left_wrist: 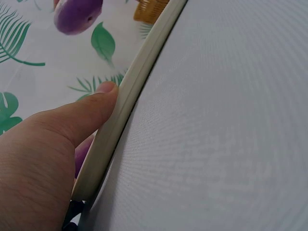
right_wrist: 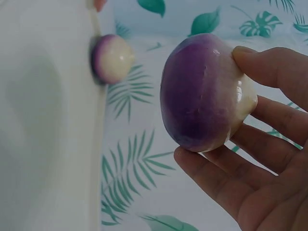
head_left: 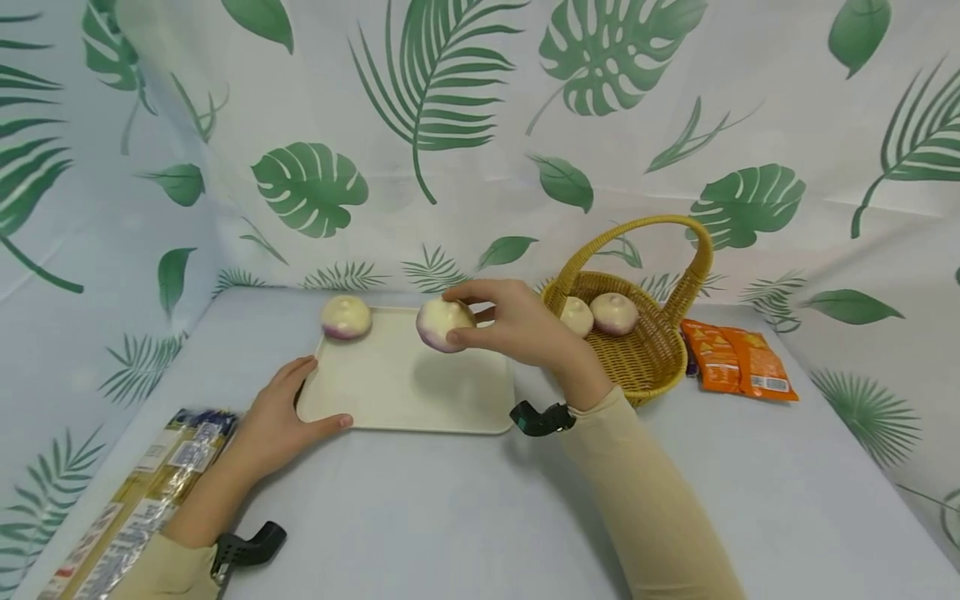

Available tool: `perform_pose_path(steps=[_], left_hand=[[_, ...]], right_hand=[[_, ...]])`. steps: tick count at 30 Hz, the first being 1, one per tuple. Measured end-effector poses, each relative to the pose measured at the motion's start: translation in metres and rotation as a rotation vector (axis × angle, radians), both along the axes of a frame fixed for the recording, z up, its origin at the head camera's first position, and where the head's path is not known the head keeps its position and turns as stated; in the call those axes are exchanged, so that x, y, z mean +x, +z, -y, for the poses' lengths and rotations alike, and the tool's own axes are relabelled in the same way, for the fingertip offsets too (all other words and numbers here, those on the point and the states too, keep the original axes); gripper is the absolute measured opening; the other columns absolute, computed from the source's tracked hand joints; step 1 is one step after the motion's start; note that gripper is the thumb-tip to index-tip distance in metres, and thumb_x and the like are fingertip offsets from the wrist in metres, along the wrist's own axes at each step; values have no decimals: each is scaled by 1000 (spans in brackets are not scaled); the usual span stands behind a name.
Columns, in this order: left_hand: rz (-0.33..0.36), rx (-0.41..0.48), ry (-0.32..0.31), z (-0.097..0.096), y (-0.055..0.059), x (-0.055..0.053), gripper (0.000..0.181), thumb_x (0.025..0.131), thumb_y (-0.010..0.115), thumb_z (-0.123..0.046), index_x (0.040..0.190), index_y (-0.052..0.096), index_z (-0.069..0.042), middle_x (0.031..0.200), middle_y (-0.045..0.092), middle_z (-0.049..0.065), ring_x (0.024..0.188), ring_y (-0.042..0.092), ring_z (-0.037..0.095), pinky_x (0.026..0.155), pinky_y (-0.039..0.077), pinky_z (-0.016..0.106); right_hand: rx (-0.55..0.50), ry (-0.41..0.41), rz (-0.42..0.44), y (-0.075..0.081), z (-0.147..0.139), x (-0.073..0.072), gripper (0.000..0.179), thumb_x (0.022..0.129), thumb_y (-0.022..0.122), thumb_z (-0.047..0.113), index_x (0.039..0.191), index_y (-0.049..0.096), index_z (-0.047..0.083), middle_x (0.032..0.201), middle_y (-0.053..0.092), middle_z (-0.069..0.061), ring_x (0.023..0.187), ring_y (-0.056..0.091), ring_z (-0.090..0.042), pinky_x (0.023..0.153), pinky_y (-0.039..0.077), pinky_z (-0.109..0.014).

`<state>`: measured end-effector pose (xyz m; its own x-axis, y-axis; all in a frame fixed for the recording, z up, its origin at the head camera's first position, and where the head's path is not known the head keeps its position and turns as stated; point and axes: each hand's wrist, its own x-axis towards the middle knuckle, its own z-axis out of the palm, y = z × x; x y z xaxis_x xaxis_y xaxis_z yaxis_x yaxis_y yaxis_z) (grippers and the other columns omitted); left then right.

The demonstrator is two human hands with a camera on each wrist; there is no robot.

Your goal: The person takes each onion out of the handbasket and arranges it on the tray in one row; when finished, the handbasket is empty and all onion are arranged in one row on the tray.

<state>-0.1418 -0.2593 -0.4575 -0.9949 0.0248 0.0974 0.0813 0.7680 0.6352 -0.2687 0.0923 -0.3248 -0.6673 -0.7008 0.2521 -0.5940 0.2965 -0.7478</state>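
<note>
Above the tray [head_left: 408,407], the right hand's [head_left: 517,323] grip pinches a purple-and-white turnip [head_left: 442,325]; a second turnip [head_left: 347,317] sits at the tray's far-left corner. The left hand [head_left: 281,417], grip relaxed, touches its near-left rim. Right of the tray, a wicker basket [head_left: 637,367] holds two more turnips [head_left: 615,314].

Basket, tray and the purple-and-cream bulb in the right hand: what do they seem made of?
Basket: wicker or imitation plastic, slight sheen; woven strands show.
Tray: probably plastic, smooth and cream; its surface and rim look even, without grain.
Held bulb: possibly plastic or foam, glossy, with bright highlights; it could be real produce.
</note>
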Motion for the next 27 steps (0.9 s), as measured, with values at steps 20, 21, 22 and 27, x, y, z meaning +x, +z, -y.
perform_pose_path(steps=[20,21,22,27], left_hand=[[-15,-2,14,3,0,0,116,86,90,-58,164,38,10,170,36,30,156,32,54,123,32,70],[-19,-1,15,3,0,0,115,86,90,-58,163,38,10,169,36,30,156,33,53,124,31,70],[-22,-1,14,3,1,0,115,86,90,-57,163,38,10,169,37,30,156,33,53,124,32,70],[-27,-3,11,2,1,-1,114,86,90,-56,163,39,10,168,38,30,156,34,52,125,32,68]], right_hand=[[-86,-70,63,-37,53,-33,47,93,84,13,138,73,2,135,73,-7,121,65,-22,102,59,-35],[-91,-75,62,-40,55,-34,47,93,84,12,138,73,2,136,73,-7,120,65,-22,102,59,-35],[-98,-80,63,-42,57,-35,47,93,83,12,137,73,2,136,73,-7,119,65,-21,102,60,-35],[-130,-108,85,-54,67,-39,47,92,82,10,137,73,0,136,72,-8,117,65,-21,102,59,-35]])
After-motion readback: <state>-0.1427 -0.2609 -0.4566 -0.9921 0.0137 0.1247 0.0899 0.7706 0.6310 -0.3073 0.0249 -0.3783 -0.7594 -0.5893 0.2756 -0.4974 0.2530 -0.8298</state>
